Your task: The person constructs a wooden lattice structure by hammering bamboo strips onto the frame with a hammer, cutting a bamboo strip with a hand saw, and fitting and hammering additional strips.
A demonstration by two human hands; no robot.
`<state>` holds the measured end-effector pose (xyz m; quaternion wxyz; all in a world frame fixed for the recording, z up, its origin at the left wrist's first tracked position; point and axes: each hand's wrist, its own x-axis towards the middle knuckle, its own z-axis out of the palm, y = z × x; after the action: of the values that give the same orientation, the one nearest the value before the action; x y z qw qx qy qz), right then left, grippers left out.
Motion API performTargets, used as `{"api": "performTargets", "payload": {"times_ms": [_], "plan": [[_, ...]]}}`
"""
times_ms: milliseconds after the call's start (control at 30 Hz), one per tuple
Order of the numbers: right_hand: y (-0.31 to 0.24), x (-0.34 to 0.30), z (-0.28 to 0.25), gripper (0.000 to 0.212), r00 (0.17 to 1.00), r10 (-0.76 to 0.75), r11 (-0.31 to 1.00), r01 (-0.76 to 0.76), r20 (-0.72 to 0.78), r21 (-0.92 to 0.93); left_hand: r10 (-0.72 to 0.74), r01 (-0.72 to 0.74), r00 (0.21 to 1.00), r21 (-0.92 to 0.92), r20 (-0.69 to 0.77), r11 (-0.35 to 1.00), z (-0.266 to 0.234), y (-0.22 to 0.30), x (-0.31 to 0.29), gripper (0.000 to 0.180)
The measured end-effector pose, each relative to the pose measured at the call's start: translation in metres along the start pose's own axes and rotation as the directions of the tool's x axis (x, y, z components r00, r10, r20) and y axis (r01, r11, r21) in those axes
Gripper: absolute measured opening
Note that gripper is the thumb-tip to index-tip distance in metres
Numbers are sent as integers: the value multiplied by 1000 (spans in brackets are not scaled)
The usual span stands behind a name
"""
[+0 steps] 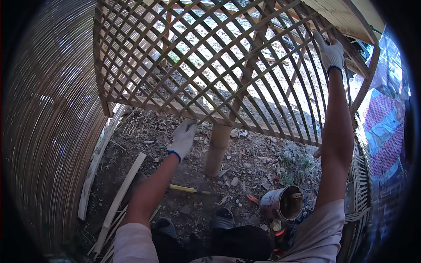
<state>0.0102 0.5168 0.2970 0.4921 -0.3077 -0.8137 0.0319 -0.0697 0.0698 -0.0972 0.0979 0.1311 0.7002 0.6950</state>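
Observation:
Before me stands a lattice panel (206, 65) of crossed wooden or bamboo slats in a wooden frame. A thin slat (245, 86) runs diagonally over it, from lower middle to upper right. My left hand (183, 136), in a whitish work glove with a blue cuff, has its fingers closed around the slat's lower end, just at the bottom rail (171, 106). Up at the right, my right hand (331, 51), gloved likewise, reaches to the slat's upper end near the frame's side. Its fingers close on the slat there, partly hidden by the hand.
A thick bamboo post (218, 149) rises below the panel. On the dirt lie a tool with a yellow handle (184, 188) and long wood strips (120, 193). A bucket (274, 204) lies tilted at right. A bamboo-slat wall (52, 127) curves along the left.

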Motion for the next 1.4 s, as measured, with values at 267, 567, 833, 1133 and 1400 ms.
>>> {"api": "performTargets", "payload": {"times_ms": [267, 567, 833, 1133, 1400], "plan": [[-3, -3, 5, 129, 1000, 16, 999, -16, 1, -43, -61, 65, 997, -120, 38, 991, -7, -10, 8, 26], [-1, -1, 5, 126, 1000, 16, 999, -16, 5, -42, -123, 158, 982, -270, 142, 950, -14, -24, 14, 34], [-5, -4, 5, 123, 998, 62, 997, -60, 34, -47, -89, 96, 993, -93, 79, 991, -11, -3, 13, 26], [-23, -19, -10, 114, 997, 73, 997, -72, 23, -33, -92, 97, 993, -82, 69, 992, -10, -11, 19, 31], [-31, -28, -17, 120, 994, 88, 994, -85, 62, -64, 14, -9, 996, -57, 93, 998, -11, -25, 21, 28]]}}
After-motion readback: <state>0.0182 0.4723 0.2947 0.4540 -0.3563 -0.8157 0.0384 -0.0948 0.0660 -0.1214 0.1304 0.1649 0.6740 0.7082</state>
